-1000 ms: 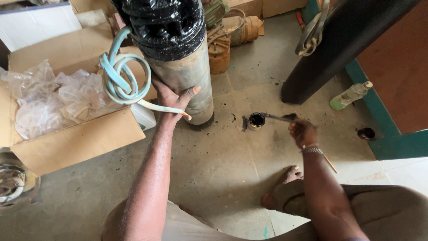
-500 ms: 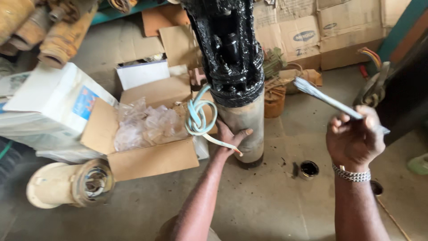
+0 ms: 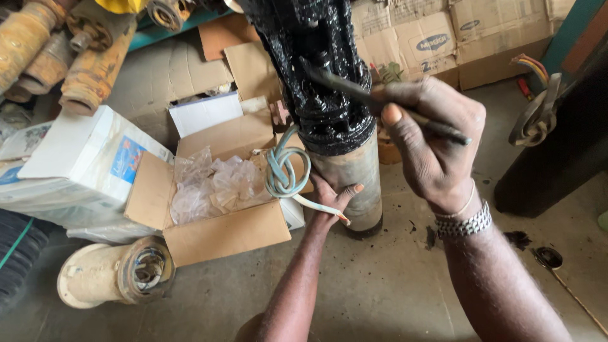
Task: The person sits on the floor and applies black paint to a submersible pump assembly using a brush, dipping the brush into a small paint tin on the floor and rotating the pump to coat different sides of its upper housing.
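Observation:
A tall upright pump cylinder (image 3: 345,171) stands on the concrete floor, its upper part (image 3: 316,69) coated in glossy black paint and its lower part bare metal. My left hand (image 3: 329,202) grips the bare lower part. A coiled pale-green cable (image 3: 285,171) hangs beside that hand. My right hand (image 3: 430,139), with a metal watch on the wrist, holds a thin paint-covered brush (image 3: 354,92) whose tip rests against the black coating.
An open cardboard box (image 3: 221,228) with clear plastic wrap lies left of the cylinder. A white carton (image 3: 76,164), rusty yellow pump parts (image 3: 57,57), a cream pump housing (image 3: 114,275), cardboard boxes at the back, a small black paint tin (image 3: 548,258) and a dark pipe (image 3: 557,164) stand around.
My right hand came up from the tin on the floor with the brush and moved left onto the cylinder's black top. The view tilted up. My left hand stayed on the cylinder.

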Motion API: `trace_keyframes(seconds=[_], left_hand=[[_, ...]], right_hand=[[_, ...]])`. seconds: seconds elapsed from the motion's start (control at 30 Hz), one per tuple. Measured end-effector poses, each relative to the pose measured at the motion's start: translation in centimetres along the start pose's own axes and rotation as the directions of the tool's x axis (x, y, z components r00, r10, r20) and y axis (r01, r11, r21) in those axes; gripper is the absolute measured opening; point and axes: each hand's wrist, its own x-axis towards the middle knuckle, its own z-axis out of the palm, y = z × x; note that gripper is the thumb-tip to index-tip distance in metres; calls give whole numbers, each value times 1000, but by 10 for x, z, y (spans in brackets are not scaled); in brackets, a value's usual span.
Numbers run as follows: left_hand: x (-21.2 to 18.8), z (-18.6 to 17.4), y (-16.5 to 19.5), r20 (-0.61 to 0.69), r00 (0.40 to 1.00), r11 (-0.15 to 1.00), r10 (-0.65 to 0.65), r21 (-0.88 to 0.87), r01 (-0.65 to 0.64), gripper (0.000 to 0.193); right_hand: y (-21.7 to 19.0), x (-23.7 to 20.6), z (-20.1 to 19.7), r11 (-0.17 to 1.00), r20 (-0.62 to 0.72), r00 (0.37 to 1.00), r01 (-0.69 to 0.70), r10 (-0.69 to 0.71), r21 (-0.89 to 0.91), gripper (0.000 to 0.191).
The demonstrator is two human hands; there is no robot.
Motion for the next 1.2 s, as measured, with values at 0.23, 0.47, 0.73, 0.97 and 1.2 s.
trace_keyframes(seconds=[0.23, 0.47, 0.73, 0.97, 1.2], left_hand=[[6, 5, -3, 1, 998, 993, 58, -101, -58, 147], [4, 6, -10, -14, 993, 990, 117, -82, -118, 144], [4, 6, -9, -39, 998, 998, 49, -37, -51, 144], [3, 9, -12, -85, 990, 994, 109, 24, -107, 143], [1, 9, -14, -93, 991, 995, 94, 42, -90, 143]], right_hand=[[12, -4, 14, 991, -113, 988, 113, -106, 65, 26], [14, 2, 5, 989, -71, 989, 135, -130, 65, 22], [-6, 7, -2, 987, 189, 981, 77, -50, -139, 18], [-11, 11, 0, 979, 84, 980, 187, -180, -86, 16], [-19, 5, -2, 984, 197, 977, 109, -80, -140, 13]])
